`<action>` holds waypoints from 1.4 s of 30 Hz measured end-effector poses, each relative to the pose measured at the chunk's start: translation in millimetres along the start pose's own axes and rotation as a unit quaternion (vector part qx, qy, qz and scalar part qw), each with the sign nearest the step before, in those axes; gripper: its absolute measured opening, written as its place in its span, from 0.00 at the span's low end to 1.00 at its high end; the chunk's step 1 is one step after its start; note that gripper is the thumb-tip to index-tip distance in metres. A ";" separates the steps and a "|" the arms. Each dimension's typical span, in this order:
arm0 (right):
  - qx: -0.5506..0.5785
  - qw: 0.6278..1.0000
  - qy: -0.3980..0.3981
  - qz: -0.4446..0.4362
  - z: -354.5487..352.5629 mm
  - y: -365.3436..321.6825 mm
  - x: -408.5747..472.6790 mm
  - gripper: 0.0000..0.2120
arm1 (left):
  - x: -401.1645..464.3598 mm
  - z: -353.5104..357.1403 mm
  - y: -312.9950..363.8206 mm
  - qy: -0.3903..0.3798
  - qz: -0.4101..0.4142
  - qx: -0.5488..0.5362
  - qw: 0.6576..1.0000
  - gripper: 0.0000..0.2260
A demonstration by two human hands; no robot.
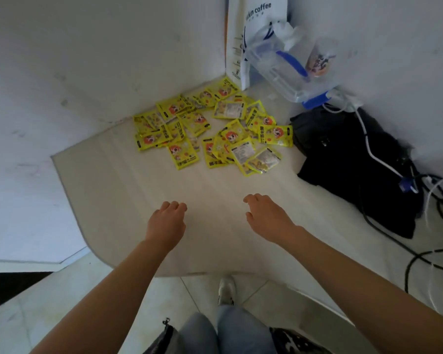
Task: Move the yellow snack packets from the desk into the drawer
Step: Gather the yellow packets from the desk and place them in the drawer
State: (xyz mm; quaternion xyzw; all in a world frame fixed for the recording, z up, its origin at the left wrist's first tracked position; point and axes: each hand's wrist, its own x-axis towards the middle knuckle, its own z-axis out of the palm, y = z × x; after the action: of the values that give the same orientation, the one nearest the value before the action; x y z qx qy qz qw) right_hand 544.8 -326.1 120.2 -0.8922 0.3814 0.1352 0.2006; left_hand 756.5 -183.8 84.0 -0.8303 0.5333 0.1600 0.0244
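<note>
The yellow snack packets (pixel 210 129) lie in a loose, overlapping pile at the centre of the frame, toward the far corner of the desk (pixel 128 200) where two white walls meet. No packet appears to have been removed from the surface, and the pile looks undisturbed. The left hand (pixel 166 223) and the right hand (pixel 266 215) both hover over the bare desk area in the lower centre of the frame, near each other but apart, fingers loosely curled, holding nothing and well short of the pile. The drawer is not visible in this view; its position and whether it is open cannot be told. Right of the pile, in the upper right of the frame, stand a white coffee bag (pixel 243 37) and a clear plastic container (pixel 292 70); below these lies a black bag (pixel 353 159) with cables (pixel 430 213) running across it. Assessment: the task is at its start. Remaining work appears to be the whole of it: reach forward, gather packets, and transfer them to the drawer, probably in several loads given the quantity.
</note>
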 end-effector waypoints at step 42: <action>-0.158 0.985 -0.043 0.045 -60.5 69.1 158.0 0.20 | 200.1 -67.5 -67.2 0.044 0.293 0.208 0.932 0.16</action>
State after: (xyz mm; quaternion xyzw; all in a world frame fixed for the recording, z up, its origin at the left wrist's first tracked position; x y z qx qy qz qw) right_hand 605.6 -496.4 93.6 -0.8878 0.3863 0.2411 0.0665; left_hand 908.8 -344.8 80.9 -0.6199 0.7746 0.0084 0.1250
